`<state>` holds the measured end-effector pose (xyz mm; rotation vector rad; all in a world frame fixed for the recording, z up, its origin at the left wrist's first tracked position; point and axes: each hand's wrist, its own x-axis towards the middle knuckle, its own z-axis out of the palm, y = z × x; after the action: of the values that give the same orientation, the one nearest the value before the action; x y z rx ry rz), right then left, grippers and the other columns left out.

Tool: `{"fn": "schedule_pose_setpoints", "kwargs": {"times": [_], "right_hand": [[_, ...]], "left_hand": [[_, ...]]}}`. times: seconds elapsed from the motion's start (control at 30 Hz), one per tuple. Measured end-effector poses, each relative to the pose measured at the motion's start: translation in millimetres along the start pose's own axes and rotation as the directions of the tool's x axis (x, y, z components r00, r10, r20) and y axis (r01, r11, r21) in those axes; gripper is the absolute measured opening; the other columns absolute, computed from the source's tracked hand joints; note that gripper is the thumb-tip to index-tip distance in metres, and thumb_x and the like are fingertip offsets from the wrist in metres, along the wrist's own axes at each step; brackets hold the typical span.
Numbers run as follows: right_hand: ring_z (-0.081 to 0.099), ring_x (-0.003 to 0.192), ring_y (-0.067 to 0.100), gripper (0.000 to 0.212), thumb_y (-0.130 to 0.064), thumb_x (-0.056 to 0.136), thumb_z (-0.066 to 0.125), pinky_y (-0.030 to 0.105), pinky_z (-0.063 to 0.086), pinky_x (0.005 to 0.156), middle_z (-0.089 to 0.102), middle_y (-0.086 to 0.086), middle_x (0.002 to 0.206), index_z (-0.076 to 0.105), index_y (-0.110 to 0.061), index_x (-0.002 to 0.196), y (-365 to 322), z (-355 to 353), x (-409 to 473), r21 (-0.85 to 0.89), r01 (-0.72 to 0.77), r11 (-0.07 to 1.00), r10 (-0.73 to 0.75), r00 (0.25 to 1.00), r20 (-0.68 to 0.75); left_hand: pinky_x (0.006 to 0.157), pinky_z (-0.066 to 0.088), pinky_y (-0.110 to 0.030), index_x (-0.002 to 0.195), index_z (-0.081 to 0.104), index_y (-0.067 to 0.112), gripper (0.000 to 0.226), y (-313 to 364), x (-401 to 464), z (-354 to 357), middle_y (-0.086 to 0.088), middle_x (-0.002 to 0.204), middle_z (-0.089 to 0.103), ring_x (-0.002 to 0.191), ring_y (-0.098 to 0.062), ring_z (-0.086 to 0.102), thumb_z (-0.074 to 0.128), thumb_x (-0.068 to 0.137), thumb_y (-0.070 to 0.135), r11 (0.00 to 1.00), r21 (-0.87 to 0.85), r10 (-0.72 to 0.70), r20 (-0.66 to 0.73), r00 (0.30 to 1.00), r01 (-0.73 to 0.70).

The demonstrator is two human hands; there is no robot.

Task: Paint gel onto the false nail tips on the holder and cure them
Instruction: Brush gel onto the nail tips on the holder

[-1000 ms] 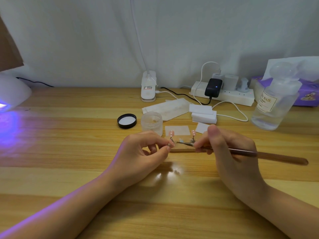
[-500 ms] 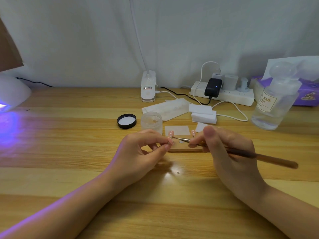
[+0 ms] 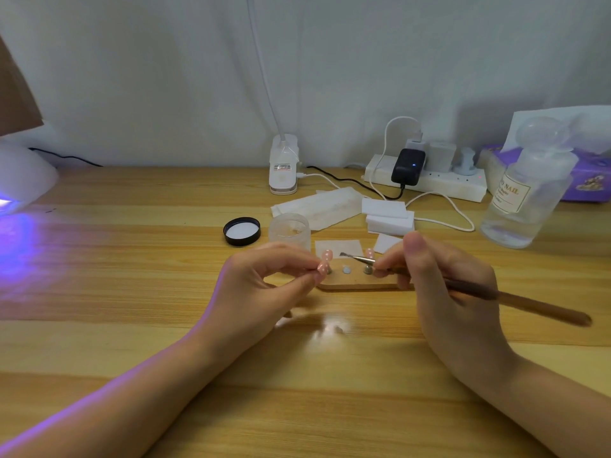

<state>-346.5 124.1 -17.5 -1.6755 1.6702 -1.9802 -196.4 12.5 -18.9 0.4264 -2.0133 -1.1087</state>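
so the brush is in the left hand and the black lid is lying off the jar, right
Not quite: the head view shows the brush gripped in the right hand, while the left hand pinches a nail tip at the holder. The black lid does lie off the jar.

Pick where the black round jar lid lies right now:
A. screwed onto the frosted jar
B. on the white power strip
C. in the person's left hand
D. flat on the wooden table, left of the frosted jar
D: the black round jar lid lies flat on the wooden table, white inside showing, just left of the open frosted jar.
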Motion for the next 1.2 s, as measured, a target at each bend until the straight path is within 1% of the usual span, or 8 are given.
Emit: {"fn": "schedule_pose_setpoints", "kwargs": {"times": [0.17, 0.3, 0.43, 0.57, 0.7, 0.9, 1.03, 1.2], "right_hand": [[0.062, 0.077, 0.003, 0.033, -0.030, 0.090, 0.041, 0.013, 0.045, 0.068, 0.065, -0.006, 0.076, 0.066, -0.012, 0.077, -2.2, 2.9, 0.5, -0.080, 0.101, 0.992, -0.094, 0.992, 0.084], [0.059, 0.067, -0.005, 0.035, -0.030, 0.088, 0.043, 0.006, 0.040, 0.064, 0.064, -0.012, 0.069, 0.067, -0.013, 0.070, -2.9, 4.2, -0.9, -0.052, 0.064, 0.997, -0.059, 0.993, 0.103], [0.056, 0.057, -0.007, 0.044, -0.032, 0.089, 0.039, 0.003, 0.037, 0.058, 0.062, -0.009, 0.059, 0.066, -0.009, 0.062, -2.0, 4.0, -3.3, 0.010, 0.044, 0.999, -0.045, 0.995, 0.091], [0.058, 0.066, -0.006, 0.038, -0.032, 0.089, 0.040, 0.004, 0.039, 0.062, 0.064, -0.011, 0.069, 0.066, -0.011, 0.070, -0.9, 3.4, -1.0, -0.025, 0.060, 0.998, -0.059, 0.997, 0.046], [0.060, 0.075, -0.005, 0.031, -0.031, 0.087, 0.044, 0.007, 0.040, 0.068, 0.064, -0.015, 0.075, 0.068, -0.015, 0.076, -1.6, 5.6, 0.1, -0.080, 0.082, 0.993, -0.073, 0.991, 0.113], [0.058, 0.061, -0.004, 0.043, -0.038, 0.090, 0.038, 0.005, 0.039, 0.061, 0.063, -0.009, 0.061, 0.065, -0.016, 0.064, -1.2, 5.1, -3.6, -0.017, 0.063, 0.998, -0.061, 0.993, 0.101], [0.058, 0.066, -0.007, 0.040, -0.033, 0.089, 0.039, 0.004, 0.039, 0.063, 0.063, -0.013, 0.067, 0.066, -0.013, 0.069, -1.3, 5.1, -1.7, -0.042, 0.073, 0.996, -0.070, 0.995, 0.074], [0.058, 0.070, -0.009, 0.034, -0.030, 0.088, 0.042, 0.004, 0.038, 0.066, 0.060, -0.019, 0.071, 0.068, -0.014, 0.073, -2.7, 6.3, -0.2, -0.057, 0.075, 0.996, -0.066, 0.988, 0.141]], "left_hand": [[0.050, 0.046, -0.010, 0.080, 0.071, 0.030, 0.011, -1.6, 0.3, 0.2, 0.015, 0.077, 0.068, 0.064, -0.001, 0.056, 0.069, 0.070, 0.026, 0.999, 0.046, 0.007, -0.004, 1.000, -0.006], [0.047, 0.046, -0.012, 0.077, 0.071, 0.033, 0.009, -3.9, 0.4, -0.2, 0.012, 0.076, 0.068, 0.060, -0.004, 0.053, 0.068, 0.068, 0.032, 0.998, 0.056, -0.004, -0.013, 1.000, 0.005], [0.047, 0.046, -0.013, 0.076, 0.071, 0.033, 0.009, -5.2, 0.8, 0.1, 0.012, 0.075, 0.067, 0.059, -0.004, 0.052, 0.068, 0.067, 0.033, 0.998, 0.064, -0.023, -0.022, 1.000, 0.024], [0.047, 0.045, -0.012, 0.074, 0.070, 0.034, 0.010, -4.4, 0.9, 0.1, 0.013, 0.074, 0.066, 0.059, -0.004, 0.052, 0.072, 0.070, 0.025, 0.997, 0.076, -0.019, -0.016, 1.000, 0.020], [0.048, 0.044, -0.011, 0.075, 0.071, 0.031, 0.021, -4.8, 1.2, -0.1, 0.012, 0.073, 0.066, 0.058, -0.009, 0.052, 0.074, 0.073, 0.011, 0.995, 0.098, -0.014, -0.008, 1.000, 0.015], [0.047, 0.044, -0.011, 0.072, 0.069, 0.037, 0.027, -3.9, 1.1, 0.1, 0.014, 0.073, 0.066, 0.058, -0.003, 0.051, 0.074, 0.072, 0.010, 0.994, 0.110, -0.015, -0.021, 1.000, 0.018], [0.047, 0.045, -0.012, 0.074, 0.070, 0.035, 0.022, -2.3, 1.6, 0.1, 0.015, 0.073, 0.065, 0.059, -0.004, 0.051, 0.074, 0.072, 0.014, 0.995, 0.101, -0.013, -0.006, 1.000, 0.013], [0.047, 0.044, -0.011, 0.074, 0.069, 0.035, 0.022, -1.9, 1.4, 0.2, 0.017, 0.072, 0.064, 0.058, -0.001, 0.050, 0.074, 0.072, 0.014, 0.995, 0.099, -0.006, -0.005, 1.000, 0.007]]}}
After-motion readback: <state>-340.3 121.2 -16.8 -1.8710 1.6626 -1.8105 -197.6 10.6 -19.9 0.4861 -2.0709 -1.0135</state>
